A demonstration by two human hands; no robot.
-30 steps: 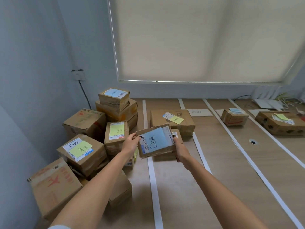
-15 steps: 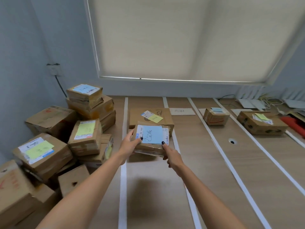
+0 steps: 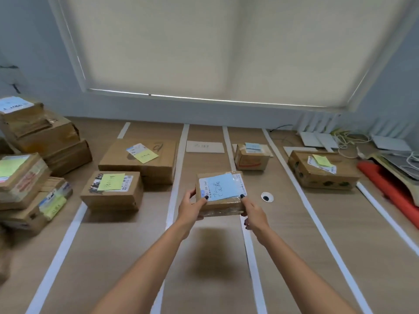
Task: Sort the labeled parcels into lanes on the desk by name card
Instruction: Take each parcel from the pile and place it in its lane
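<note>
Your left hand (image 3: 192,206) and right hand (image 3: 253,215) both grip the blue-labeled parcel (image 3: 220,193) by its near corners, holding it at frame center above the desk (image 3: 127,250), over the lane with the name card (image 3: 205,146).

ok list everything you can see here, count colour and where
held parcel: one, brown with blue note, above the second lane
parcels in first lane: two, brown with yellow notes, far part of lane
name card: one, white, far end of second lane
small parcel: one, brown with blue note, third lane
flat parcel: one, brown with yellow note, fourth lane
unsorted pile: several, brown, stacked at left
tape strips: several, white, marking lanes on the desk
left hand: grips the parcel's left edge
right hand: grips its right edge
</note>
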